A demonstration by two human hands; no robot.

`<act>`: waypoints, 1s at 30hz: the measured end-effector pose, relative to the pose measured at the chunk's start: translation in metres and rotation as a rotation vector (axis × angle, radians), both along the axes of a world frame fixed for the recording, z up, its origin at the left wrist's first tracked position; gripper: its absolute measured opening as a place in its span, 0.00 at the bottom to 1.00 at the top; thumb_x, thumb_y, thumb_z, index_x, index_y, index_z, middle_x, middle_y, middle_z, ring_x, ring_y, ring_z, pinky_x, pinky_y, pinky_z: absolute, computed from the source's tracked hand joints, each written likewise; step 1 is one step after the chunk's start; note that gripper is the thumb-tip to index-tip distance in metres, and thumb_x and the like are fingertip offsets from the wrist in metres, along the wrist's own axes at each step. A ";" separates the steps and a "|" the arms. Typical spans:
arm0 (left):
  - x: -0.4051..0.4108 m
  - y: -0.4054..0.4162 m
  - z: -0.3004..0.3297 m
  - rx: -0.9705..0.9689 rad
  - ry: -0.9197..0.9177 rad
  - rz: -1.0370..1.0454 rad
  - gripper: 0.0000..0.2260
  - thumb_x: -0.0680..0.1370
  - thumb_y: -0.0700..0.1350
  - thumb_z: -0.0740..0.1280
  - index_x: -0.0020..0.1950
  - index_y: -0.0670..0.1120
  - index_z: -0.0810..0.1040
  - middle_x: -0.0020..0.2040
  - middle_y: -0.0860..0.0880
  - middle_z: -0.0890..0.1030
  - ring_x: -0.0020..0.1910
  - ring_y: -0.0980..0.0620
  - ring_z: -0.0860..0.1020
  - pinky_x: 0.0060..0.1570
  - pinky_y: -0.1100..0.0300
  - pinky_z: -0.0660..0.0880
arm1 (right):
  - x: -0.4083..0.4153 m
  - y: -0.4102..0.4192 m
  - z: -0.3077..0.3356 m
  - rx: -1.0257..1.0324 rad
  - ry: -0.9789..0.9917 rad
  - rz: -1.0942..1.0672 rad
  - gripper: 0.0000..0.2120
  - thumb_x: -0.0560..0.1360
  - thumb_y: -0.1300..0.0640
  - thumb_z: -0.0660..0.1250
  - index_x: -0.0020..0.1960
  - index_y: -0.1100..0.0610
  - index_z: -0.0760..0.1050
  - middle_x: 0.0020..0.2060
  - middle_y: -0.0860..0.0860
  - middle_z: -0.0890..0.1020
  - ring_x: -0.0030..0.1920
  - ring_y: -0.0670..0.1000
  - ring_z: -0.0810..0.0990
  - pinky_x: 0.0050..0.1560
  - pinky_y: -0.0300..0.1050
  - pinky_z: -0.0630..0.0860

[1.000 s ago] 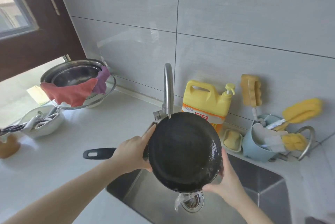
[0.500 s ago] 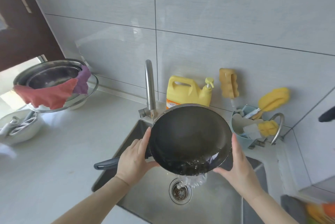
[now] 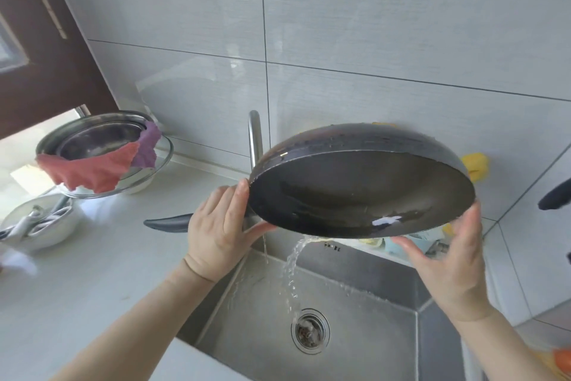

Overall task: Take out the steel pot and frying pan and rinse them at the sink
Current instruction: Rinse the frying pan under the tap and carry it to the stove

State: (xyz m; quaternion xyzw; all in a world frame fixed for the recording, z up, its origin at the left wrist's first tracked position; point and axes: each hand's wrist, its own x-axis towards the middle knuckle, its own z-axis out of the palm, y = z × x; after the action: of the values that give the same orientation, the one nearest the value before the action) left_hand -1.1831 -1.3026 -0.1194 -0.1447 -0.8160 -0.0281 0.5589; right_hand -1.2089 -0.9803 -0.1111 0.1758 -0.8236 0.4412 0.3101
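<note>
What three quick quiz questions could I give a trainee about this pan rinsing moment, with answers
1. True or false: the frying pan rests flat on the bottom of the sink.
2. Which hand is next to the pan's handle?
A. left hand
B. right hand
3. Where does the water spilling off the pan's lower rim head?

Key
1. False: both hands hold it tilted above the sink.
2. A.
3. Down towards the drain.
</note>
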 end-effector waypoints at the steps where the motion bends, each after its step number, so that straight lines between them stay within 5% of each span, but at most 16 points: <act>1: 0.000 0.001 0.004 0.006 0.016 0.006 0.44 0.67 0.57 0.79 0.69 0.39 0.58 0.46 0.47 0.70 0.40 0.47 0.71 0.40 0.57 0.70 | -0.002 0.002 0.005 0.020 0.039 -0.002 0.47 0.60 0.57 0.79 0.72 0.48 0.57 0.66 0.59 0.71 0.66 0.55 0.69 0.66 0.27 0.61; 5: 0.004 0.001 -0.002 0.024 -0.005 0.004 0.39 0.69 0.58 0.77 0.67 0.37 0.64 0.45 0.45 0.73 0.40 0.48 0.72 0.39 0.56 0.72 | -0.005 0.003 0.002 0.060 -0.016 -0.018 0.48 0.59 0.57 0.78 0.72 0.51 0.56 0.67 0.62 0.72 0.66 0.57 0.72 0.67 0.35 0.65; 6: 0.005 0.001 -0.010 0.022 -0.025 0.002 0.38 0.69 0.58 0.78 0.66 0.36 0.65 0.46 0.45 0.73 0.41 0.48 0.72 0.41 0.56 0.73 | -0.004 0.005 -0.007 0.064 -0.046 0.014 0.47 0.60 0.56 0.78 0.73 0.49 0.56 0.69 0.56 0.72 0.68 0.55 0.72 0.66 0.33 0.65; 9: 0.013 -0.003 -0.048 0.023 -0.128 0.001 0.41 0.69 0.59 0.76 0.70 0.38 0.61 0.48 0.44 0.75 0.43 0.47 0.74 0.43 0.55 0.74 | 0.012 -0.004 -0.039 0.036 -0.222 0.124 0.44 0.66 0.47 0.73 0.66 0.19 0.48 0.63 0.18 0.61 0.70 0.36 0.62 0.62 0.21 0.54; 10: 0.016 -0.005 -0.064 0.036 -0.174 0.008 0.40 0.71 0.60 0.74 0.70 0.38 0.60 0.47 0.43 0.78 0.44 0.47 0.74 0.42 0.55 0.75 | 0.016 -0.010 -0.048 0.091 -0.236 0.135 0.41 0.68 0.42 0.70 0.66 0.19 0.46 0.64 0.17 0.59 0.70 0.38 0.62 0.63 0.23 0.52; 14: 0.034 -0.021 -0.117 0.123 -0.428 0.058 0.39 0.74 0.65 0.65 0.73 0.40 0.59 0.46 0.43 0.82 0.45 0.48 0.78 0.39 0.54 0.79 | 0.015 -0.023 -0.101 0.263 -0.227 0.130 0.43 0.75 0.31 0.58 0.79 0.50 0.45 0.78 0.39 0.53 0.73 0.43 0.61 0.69 0.34 0.59; 20: 0.047 -0.051 -0.155 0.189 -0.587 0.196 0.39 0.72 0.68 0.65 0.69 0.38 0.66 0.45 0.47 0.82 0.44 0.53 0.74 0.39 0.58 0.74 | -0.005 -0.063 -0.150 0.276 -0.141 0.241 0.46 0.74 0.34 0.63 0.79 0.53 0.43 0.78 0.40 0.49 0.72 0.46 0.61 0.63 0.34 0.60; 22: 0.048 -0.062 -0.158 0.211 -0.628 0.234 0.40 0.71 0.68 0.66 0.69 0.38 0.67 0.47 0.48 0.83 0.44 0.53 0.75 0.35 0.59 0.76 | -0.017 -0.077 -0.160 0.309 -0.192 0.262 0.61 0.62 0.48 0.81 0.79 0.53 0.42 0.78 0.39 0.49 0.71 0.51 0.63 0.62 0.34 0.63; 24: 0.048 -0.074 -0.162 0.234 -0.652 0.265 0.40 0.70 0.68 0.67 0.70 0.39 0.67 0.47 0.48 0.83 0.44 0.52 0.76 0.35 0.58 0.76 | -0.024 -0.088 -0.169 0.380 -0.243 0.291 0.73 0.49 0.57 0.86 0.79 0.54 0.41 0.78 0.39 0.47 0.69 0.54 0.67 0.60 0.34 0.64; 30: 0.051 -0.101 -0.165 0.223 -0.650 0.306 0.44 0.69 0.69 0.66 0.73 0.41 0.61 0.44 0.48 0.81 0.43 0.51 0.76 0.33 0.57 0.77 | -0.043 -0.116 -0.179 0.370 -0.206 0.361 0.68 0.55 0.57 0.84 0.80 0.53 0.41 0.78 0.41 0.49 0.76 0.39 0.53 0.66 0.40 0.64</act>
State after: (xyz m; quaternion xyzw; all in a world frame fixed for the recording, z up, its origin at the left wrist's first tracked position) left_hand -1.1320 -1.4036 -0.2843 0.0569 -0.9550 -0.0773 0.2807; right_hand -1.2520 -1.0965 -0.2898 0.3273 -0.8728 0.3469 0.1037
